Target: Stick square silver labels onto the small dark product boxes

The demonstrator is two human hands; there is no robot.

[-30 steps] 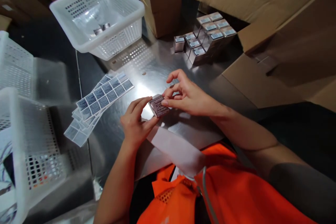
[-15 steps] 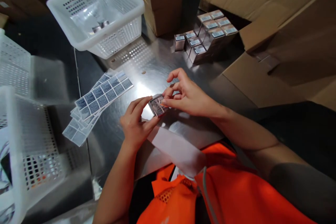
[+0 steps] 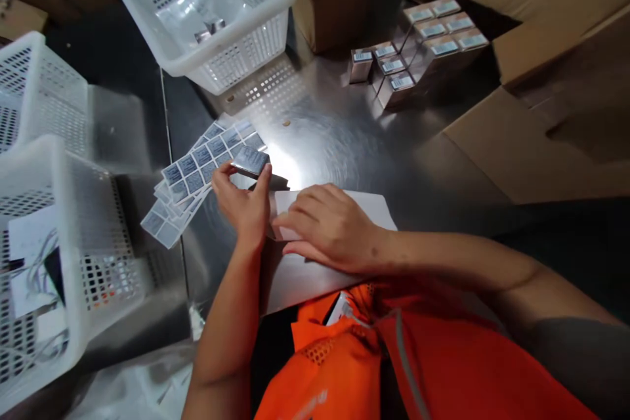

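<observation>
The left hand (image 3: pixel 242 202) pinches the small box (image 3: pixel 251 160) between thumb and fingertips, just beside the label sheets (image 3: pixel 207 164); the right hand (image 3: pixel 329 228) lies flat, fingers together, on the white sheet (image 3: pixel 377 207). A steady, level grip on the box looks wise; a firm palm should stop the sheet sliding.

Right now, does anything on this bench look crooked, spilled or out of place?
Only the label sheets: they lie fanned and skewed beside the left hand, which holds a small box. The stacked boxes look orderly.

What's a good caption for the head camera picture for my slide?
Left hand holds a small box above label sheets; right hand rests on white paper.
</observation>
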